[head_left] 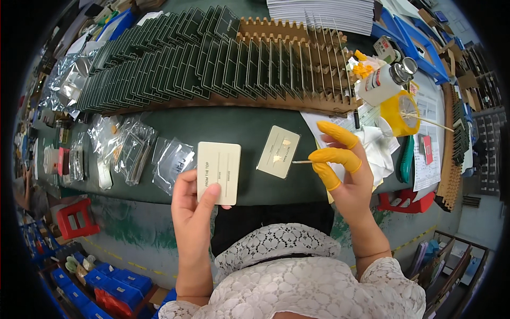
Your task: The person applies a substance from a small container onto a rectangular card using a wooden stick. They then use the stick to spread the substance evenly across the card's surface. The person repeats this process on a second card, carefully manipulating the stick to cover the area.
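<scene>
My left hand (192, 212) grips a cream-coloured rectangular plate (228, 167) with rounded corners and dark printed lines, thumb on its face. To its right a similar cream plate (275, 149), tilted and catching the light, lies on the dark green table (212, 125). Yellow finger cots cover the thumb and two fingers of my right hand (348, 178). Thumb and forefinger pinch a thin stick (302, 161), its tip pointing left, beside the right edge of the lying plate. Whether the tip touches that plate I cannot tell.
Across the back, brown slotted racks (255, 102) hold many upright dark plates. At right stand a clear bottle (378, 85) with a metal top and a yellow container (390, 117) with sticks, near white tissue (374, 151) and a green cutter (407, 159). Plastic bags (171, 159) lie left.
</scene>
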Tool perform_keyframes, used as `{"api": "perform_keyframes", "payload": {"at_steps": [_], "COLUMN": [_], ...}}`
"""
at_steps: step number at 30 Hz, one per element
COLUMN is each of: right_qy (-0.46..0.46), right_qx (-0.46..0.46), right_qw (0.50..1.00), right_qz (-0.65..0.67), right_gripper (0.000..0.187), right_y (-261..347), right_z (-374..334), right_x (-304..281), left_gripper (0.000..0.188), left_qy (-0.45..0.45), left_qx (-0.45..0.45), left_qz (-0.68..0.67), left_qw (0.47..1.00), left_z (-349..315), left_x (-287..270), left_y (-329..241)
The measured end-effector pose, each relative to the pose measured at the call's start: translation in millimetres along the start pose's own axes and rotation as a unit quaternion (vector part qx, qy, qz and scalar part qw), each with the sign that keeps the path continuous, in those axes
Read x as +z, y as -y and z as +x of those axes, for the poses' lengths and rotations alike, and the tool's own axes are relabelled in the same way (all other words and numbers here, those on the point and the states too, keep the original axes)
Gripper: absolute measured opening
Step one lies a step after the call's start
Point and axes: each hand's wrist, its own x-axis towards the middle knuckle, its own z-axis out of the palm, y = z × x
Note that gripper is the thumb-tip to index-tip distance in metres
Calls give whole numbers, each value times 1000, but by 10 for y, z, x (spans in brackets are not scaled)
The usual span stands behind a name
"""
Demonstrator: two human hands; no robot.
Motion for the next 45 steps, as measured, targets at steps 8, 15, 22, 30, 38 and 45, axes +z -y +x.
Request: {"api": "perform_keyframes", "payload": {"at_steps": [8,15,22,30,38,45], "right_qy": [28,33,60,108,118,124], "right_qx": [237,65,-79,-106,-114,-105], "right_qw": [818,997,945,932,927,926], "right_qz": [523,28,-312,-328,-336,-340], "right_gripper": [16,18,28,28,30,28], "right_y": [0,-51,-69,-79,-88,-84], "right_z": [4,-8,-86,-78,-58,-56], "right_x": [-112,-81,44,114,133,148], "left_gripper": [21,20,21,25,27,31], "left_qy": [-20,-83,-65,-68,-67,-62], "left_qx": [0,131,324,356,358,368], "left_qz": [-49,175,386,409,402,391], "left_qw": [999,972,861,838,840,841], "left_z": [21,-66,-15,-8,-13,-28], "left_x": [-6,-8,48,49,47,23], "left_y": [-22,64,89,95,114,130]}}
